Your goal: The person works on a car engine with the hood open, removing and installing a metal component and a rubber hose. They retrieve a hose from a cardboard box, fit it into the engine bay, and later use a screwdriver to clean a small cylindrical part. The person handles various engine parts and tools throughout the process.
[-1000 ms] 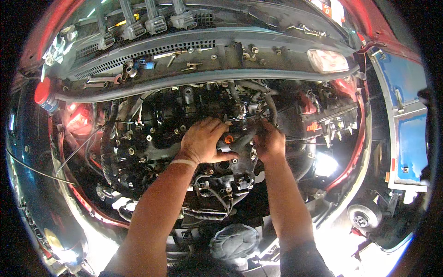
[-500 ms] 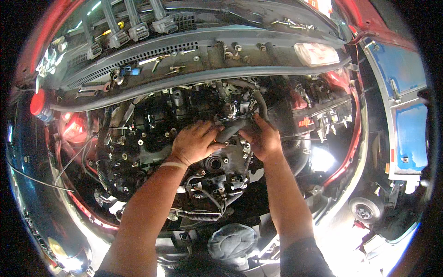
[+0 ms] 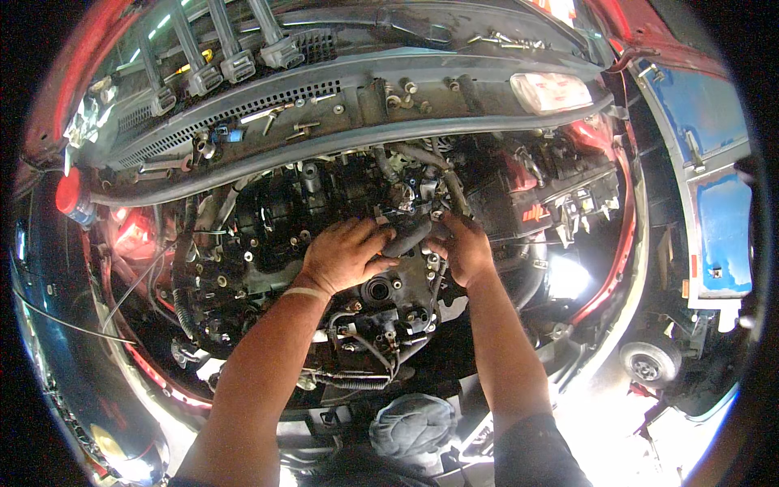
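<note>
Over the middle of an engine point(image 3: 276, 203), a thick black rubber hose point(image 3: 408, 240) runs between my two hands. My left hand point(image 3: 347, 250) is closed on the hose's left end, fingers bent over it and thumb below. Around the hose's right end, near a fitting, my right hand point(image 3: 462, 250) has its fingers curled; part of the grip is hidden. Just below my left hand is a round opening point(image 3: 377, 289) in the dark engine cover. Another hose point(image 3: 453, 188) rises behind my right hand.
Ignition coils point(image 3: 237, 65) lie at the windshield base. Wrenches point(image 3: 166, 166), bolts point(image 3: 304, 130) and a blue-collared tool piece point(image 3: 227, 134) rest on the cowl. A red-capped container point(image 3: 75, 195) stands left. Right are a fuse box point(image 3: 580, 207) and a blue cabinet point(image 3: 706, 122).
My right hand has shifted slightly and its fingers are bent more at the hose's end. The left hand keeps its hold. The whole view has tilted a little.
</note>
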`<state>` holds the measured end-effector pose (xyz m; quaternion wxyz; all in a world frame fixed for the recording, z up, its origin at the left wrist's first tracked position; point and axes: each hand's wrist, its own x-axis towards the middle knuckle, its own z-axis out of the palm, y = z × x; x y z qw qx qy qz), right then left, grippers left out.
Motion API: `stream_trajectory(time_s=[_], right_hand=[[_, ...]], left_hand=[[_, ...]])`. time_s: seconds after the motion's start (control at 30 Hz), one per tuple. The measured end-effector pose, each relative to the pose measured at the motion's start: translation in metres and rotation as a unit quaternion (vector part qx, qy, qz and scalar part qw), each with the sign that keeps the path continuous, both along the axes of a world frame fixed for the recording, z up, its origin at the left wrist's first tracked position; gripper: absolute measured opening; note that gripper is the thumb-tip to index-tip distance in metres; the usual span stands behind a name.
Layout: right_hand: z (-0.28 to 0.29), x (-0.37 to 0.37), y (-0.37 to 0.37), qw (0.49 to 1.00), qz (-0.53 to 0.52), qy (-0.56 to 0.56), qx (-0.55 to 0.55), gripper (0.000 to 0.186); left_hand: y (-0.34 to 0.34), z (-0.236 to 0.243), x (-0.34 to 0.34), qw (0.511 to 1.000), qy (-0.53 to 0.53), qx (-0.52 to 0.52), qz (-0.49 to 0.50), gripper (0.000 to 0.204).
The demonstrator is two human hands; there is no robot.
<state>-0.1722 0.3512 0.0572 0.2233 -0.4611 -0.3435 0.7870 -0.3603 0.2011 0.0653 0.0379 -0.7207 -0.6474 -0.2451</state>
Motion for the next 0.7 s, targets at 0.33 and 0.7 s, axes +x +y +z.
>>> stream_trajectory(time_s=[0.33,0.7], right_hand=[[-0.034,-0.002,0.021,0.748,0.018,-0.404,0.526,0.051],[-0.037,-0.124,0.109,0.560,0.383,-0.363,0.639,0.056]], left_hand=[[0.001,0.000,0.000,0.999,0.020,0.028,0.007,0.050],[-0.001,0.000,-0.002,0.999,-0.038,0.024,-0.009,0.047]])
